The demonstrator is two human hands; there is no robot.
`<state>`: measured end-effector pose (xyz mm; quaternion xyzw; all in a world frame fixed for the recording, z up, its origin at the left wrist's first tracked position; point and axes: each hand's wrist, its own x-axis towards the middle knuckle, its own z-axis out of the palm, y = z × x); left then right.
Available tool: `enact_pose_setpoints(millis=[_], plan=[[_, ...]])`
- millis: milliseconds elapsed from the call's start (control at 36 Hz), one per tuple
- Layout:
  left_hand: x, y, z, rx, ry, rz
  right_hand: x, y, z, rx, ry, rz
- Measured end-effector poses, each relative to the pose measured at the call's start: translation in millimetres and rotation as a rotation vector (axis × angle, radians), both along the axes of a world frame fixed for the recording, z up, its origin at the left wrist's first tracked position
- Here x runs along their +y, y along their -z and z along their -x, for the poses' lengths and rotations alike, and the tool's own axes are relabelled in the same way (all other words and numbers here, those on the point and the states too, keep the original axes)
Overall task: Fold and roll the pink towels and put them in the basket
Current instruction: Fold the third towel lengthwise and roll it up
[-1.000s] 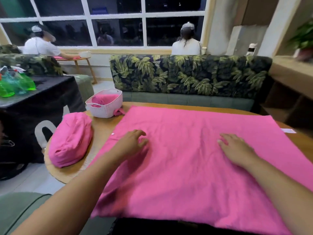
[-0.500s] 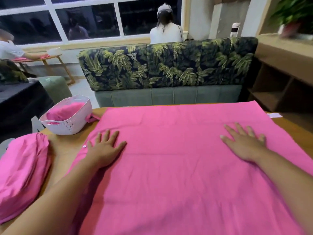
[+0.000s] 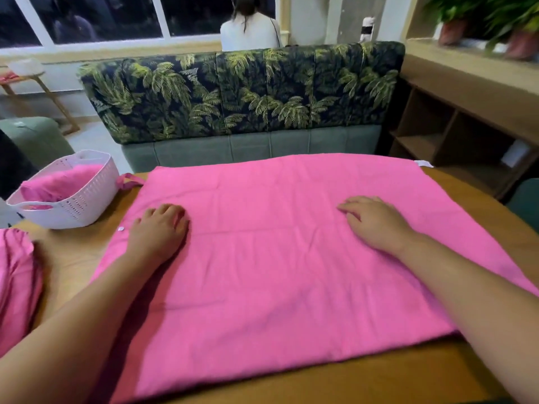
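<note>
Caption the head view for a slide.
Left hand and right hand rest on a pink towel spread on the table, white basket beside it.

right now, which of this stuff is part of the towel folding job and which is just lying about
Part of the job:
spread pink towel
left hand and right hand, both resting on it
white basket
rolled pink towel inside the basket
pink bundle at the left edge of the table

Just lying about:
leaf-print sofa
potted plants
wooden shelf
person seated behind the sofa

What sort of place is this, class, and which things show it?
Probably a lounge or café-style seating room: a leaf-print sofa behind the wooden table, open shelving topped with potted plants, and large windows.
</note>
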<state>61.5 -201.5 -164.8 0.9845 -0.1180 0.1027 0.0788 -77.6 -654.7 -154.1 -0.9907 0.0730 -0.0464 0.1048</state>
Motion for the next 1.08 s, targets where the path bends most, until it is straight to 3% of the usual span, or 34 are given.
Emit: enact_pose_setpoints(millis=[111,222,333,389,500,694,972,1083], plan=[[-21.1,-12.6,50.0,0.037,0.259,0.126,35.4,-7.4,40.5,0.003,-0.16,-0.143],[-55.5,-35.7,143.0,0.139,0.718,0.239,74.7,-15.1,94.5,-0.016,-0.246,-0.221],[-73.5,-35.7,220.4,0.099,1.011,0.069,100.2,-20.1,146.4,-0.067,-0.245,-0.254],[-78.0,-27.2,237.2,0.025,1.005,-0.023,102.8,-18.7,166.5,-0.083,-0.221,-0.261],[-86.0,-25.8,238.9,-0.115,0.94,0.047,104.5,-12.4,194.8,-0.223,-0.19,-0.285],[-94.8,-44.9,201.5,0.125,0.662,0.255,116.7,-7.2,205.1,-0.563,-0.208,-0.177],[-104.4,-50.2,183.8,0.285,0.571,0.283,146.1,4.8,178.4,-0.385,-0.248,0.03],[-102.3,-47.8,180.7,0.314,0.568,0.29,159.8,6.5,167.3,-0.405,-0.256,0.088]])
